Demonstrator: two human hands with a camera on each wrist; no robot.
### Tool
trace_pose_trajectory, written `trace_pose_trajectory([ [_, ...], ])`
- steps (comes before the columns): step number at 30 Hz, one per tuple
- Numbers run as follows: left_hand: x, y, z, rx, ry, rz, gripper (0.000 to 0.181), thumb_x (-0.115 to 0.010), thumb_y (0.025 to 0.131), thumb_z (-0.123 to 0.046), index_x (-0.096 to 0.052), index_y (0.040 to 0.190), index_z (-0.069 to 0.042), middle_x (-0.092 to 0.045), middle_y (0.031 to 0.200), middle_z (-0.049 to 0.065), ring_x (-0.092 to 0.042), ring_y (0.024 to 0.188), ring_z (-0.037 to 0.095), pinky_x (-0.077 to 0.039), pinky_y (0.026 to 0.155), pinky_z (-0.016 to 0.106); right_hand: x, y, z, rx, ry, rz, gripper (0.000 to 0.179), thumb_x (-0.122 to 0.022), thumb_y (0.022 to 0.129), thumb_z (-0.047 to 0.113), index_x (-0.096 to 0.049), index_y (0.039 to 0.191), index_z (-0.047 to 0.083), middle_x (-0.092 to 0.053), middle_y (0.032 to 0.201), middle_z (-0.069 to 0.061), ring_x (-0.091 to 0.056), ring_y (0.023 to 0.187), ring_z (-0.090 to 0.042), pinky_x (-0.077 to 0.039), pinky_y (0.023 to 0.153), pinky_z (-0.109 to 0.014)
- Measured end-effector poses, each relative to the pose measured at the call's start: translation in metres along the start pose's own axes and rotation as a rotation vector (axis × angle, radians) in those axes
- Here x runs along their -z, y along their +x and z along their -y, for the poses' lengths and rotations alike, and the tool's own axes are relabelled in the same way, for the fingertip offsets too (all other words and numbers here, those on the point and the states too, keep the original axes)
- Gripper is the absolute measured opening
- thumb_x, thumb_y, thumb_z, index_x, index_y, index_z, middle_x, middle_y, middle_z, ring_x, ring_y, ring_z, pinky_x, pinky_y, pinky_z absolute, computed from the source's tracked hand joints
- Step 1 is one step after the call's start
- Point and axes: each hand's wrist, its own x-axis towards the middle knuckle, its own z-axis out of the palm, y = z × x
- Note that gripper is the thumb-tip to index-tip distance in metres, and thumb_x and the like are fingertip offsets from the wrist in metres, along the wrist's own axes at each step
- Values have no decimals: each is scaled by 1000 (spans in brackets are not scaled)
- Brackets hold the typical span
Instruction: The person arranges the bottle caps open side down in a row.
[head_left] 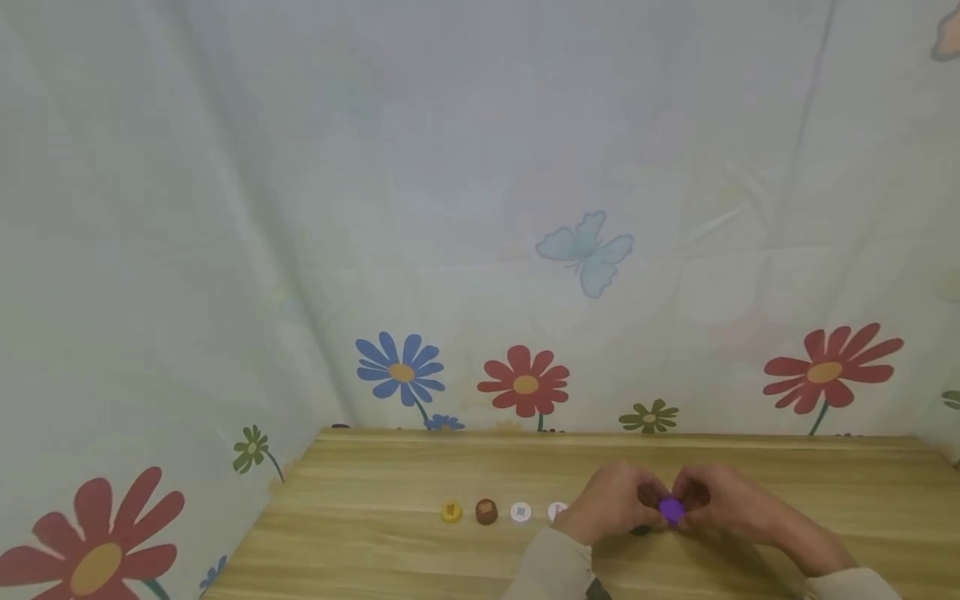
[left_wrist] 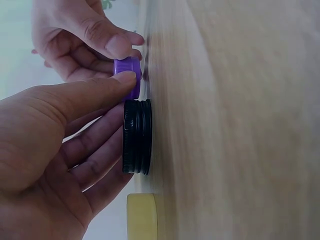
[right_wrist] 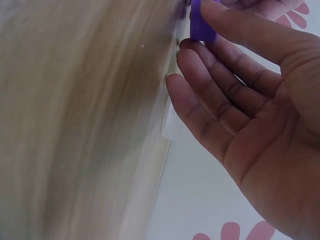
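Note:
A ribbed purple bottle cap is pinched between my two hands, close to the wooden table. My left hand holds it from the left, thumb and fingertips on its rim. From the opposite side, my right hand grips it with thumb and forefinger; its other fingers are loosely bent. A black threaded cap stands right beside the purple one, by the left hand's lower fingers. In the head view the left hand mostly covers that black cap.
Left of my hands, a yellow cap, a brown cap and white caps lie in a row on the table. A pale yellow cap follows the black one. Beyond my right fingers sits a translucent cap. A flowered curtain hangs behind.

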Motion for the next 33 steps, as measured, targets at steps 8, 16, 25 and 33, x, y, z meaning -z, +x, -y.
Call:
trace_pose_trajectory([
  [8,-3,0,-1,4,24,12,23,-84,75,-20,-76,97,-22,-69,85,-20,-56,78,-11,-41,75,8,0,-3,0,9,-6,5,23,-80,77,13,-64,92,7,-66,85,2,-62,77,-10,-52,67,-25],
  [16,-1,-1,-4,10,11,25,21,-83,76,-20,-77,96,-21,-70,84,-19,-55,78,-11,-41,72,8,0,-3,-1,16,-1,13,24,-80,76,10,-63,92,6,-65,85,2,-61,76,-9,-52,66,-25],
  [25,0,-1,-3,-8,58,35,20,-83,78,-24,-77,97,-21,-69,84,-20,-54,78,-12,-40,71,7,-1,-2,-4,22,-7,18,24,-81,75,9,-63,92,6,-65,84,3,-60,75,-7,-51,65,-25],
  [33,0,-1,-3,-21,60,31,21,-83,77,-24,-77,96,-21,-69,83,-20,-54,78,-12,-40,71,7,-1,-2,-3,-2,-11,28,25,-81,75,8,-64,92,5,-65,84,2,-60,75,-7,-52,65,-25],
])
